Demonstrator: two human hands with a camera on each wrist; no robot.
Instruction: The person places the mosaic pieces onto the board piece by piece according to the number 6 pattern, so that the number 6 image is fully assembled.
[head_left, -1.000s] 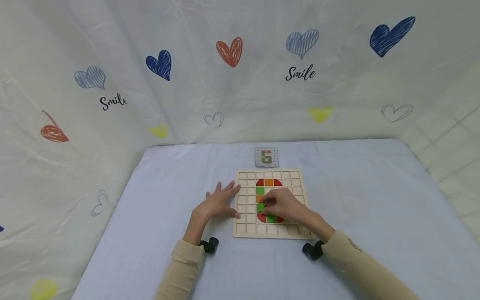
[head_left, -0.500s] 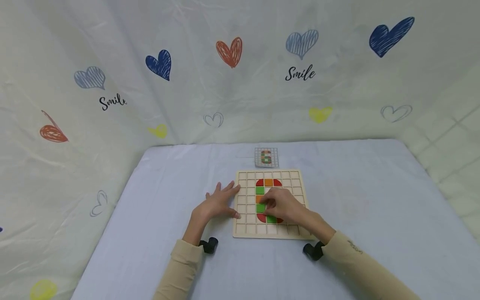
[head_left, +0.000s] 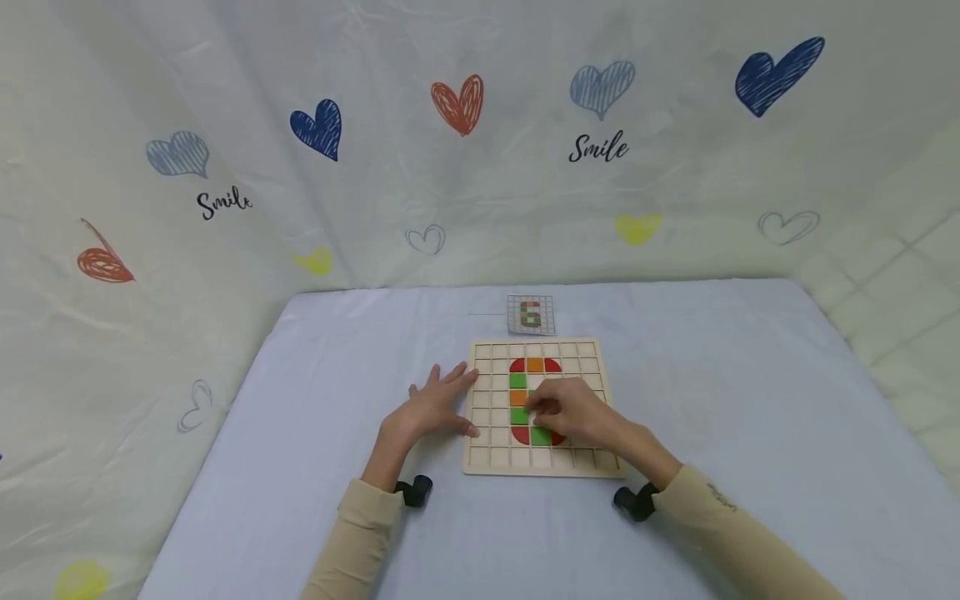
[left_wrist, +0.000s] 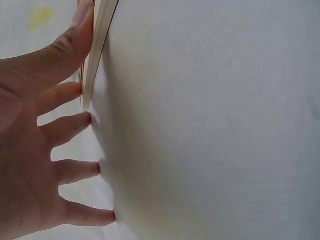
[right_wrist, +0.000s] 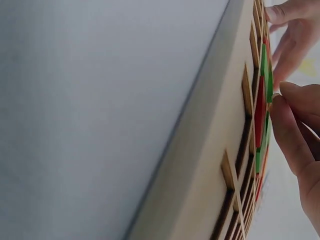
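Note:
A wooden grid board (head_left: 491,457) lies on the table with red, orange and green tiles set in its squares. Beside its left edge my left hand (head_left: 432,408) is spread; its thumb (left_wrist: 75,42) touches the board's rim. My right hand (head_left: 573,410) is over the middle of the board, index finger and thumb brought close together. Their tips sit against a green tile (right_wrist: 270,82) in the right wrist view; whether they pinch it is unclear. An orange tile (head_left: 518,398) and a green tile (head_left: 519,416) show left of the fingers. The hand covers part of the pattern.
Behind the board lies a small pattern card (head_left: 531,315) with a similar coloured figure on a grid. A white cloth (head_left: 697,375) covers the table. A curtain (head_left: 517,192) printed with hearts hangs behind it.
My right hand has shifted slightly right, uncovering more of the orange and green tiles in the left column. The left hand stays at the board's edge.

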